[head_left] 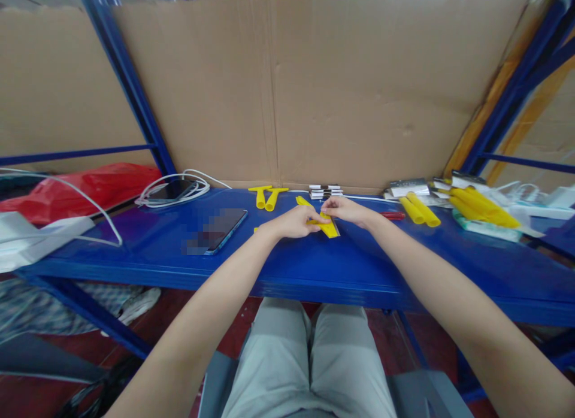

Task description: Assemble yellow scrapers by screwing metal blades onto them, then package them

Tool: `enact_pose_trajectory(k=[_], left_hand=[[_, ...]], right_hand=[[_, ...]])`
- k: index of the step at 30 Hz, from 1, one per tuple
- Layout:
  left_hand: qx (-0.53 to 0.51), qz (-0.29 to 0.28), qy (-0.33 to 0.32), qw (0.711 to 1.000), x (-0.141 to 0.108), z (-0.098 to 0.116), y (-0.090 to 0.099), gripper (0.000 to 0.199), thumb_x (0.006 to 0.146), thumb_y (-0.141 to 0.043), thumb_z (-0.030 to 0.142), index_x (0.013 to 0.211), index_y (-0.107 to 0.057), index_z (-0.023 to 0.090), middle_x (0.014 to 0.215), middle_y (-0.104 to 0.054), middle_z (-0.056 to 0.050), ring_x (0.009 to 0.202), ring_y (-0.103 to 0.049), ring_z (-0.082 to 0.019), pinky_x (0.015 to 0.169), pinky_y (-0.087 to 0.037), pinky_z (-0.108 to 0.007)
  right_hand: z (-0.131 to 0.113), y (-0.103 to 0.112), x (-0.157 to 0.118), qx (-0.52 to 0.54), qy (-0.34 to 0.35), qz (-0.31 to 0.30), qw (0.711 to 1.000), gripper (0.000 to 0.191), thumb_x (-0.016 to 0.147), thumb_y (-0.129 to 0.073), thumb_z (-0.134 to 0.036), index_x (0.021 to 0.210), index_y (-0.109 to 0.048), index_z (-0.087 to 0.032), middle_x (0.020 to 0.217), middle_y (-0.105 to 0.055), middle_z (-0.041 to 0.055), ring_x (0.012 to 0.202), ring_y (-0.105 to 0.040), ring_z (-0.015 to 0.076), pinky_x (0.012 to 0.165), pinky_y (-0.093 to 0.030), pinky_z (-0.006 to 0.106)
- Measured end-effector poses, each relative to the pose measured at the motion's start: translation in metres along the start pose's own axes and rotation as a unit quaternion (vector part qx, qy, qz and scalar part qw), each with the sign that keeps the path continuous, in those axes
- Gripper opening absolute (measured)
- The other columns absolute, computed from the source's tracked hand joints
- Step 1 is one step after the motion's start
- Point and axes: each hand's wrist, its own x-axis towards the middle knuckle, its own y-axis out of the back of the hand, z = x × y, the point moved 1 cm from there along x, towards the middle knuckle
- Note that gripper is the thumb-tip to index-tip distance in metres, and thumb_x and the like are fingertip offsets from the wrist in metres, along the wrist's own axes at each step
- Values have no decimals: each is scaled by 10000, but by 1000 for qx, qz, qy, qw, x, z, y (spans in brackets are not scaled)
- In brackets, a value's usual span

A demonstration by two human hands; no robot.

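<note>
Over the blue table, my left hand (297, 221) is closed on a yellow plastic scraper (331, 230) with a wide flat head. A thin greyish strip runs along the head's right edge. From the other side, my right hand (343, 209) pinches at the same head, its fingertips close to those of the left. Both hands cover much of the scraper's middle. Behind my left hand stand two yellow T-shaped scrapers (271, 197), their round handles toward me. A small stack of dark and white packs (325, 191) lies just beyond my right hand.
A phone (223, 231) lies left of my hands, with a coiled white cable (173, 188) behind it. Rightward are a red tool (393, 215), yellow tubes (420, 209) and a pile of yellow pieces (485, 207). A cardboard wall (359, 88) closes the back.
</note>
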Motion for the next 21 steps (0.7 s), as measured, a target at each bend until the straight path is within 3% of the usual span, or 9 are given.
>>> enact_pose_trajectory(k=[11, 21], left_hand=[[2, -10, 1, 1000, -1, 4, 1, 319, 793, -576, 132, 1099, -664, 164, 1039, -698, -64, 882, -627, -156, 793, -448, -276], [7, 0, -11, 1000, 0, 3, -1, 317, 794, -584, 128, 1100, -661, 162, 1040, -699, -61, 888, -627, -157, 800, -443, -276]], right_hand=[[-3, 4, -4, 61, -17, -44, 997, 86, 736, -568, -108, 810, -567, -152, 780, -614, 10, 657, -545, 89, 611, -435, 192], [-1, 2, -2, 74, -45, -45, 995, 97, 767, -528, -81, 815, -575, -150, 824, -621, 25, 669, -545, 89, 610, -436, 188]])
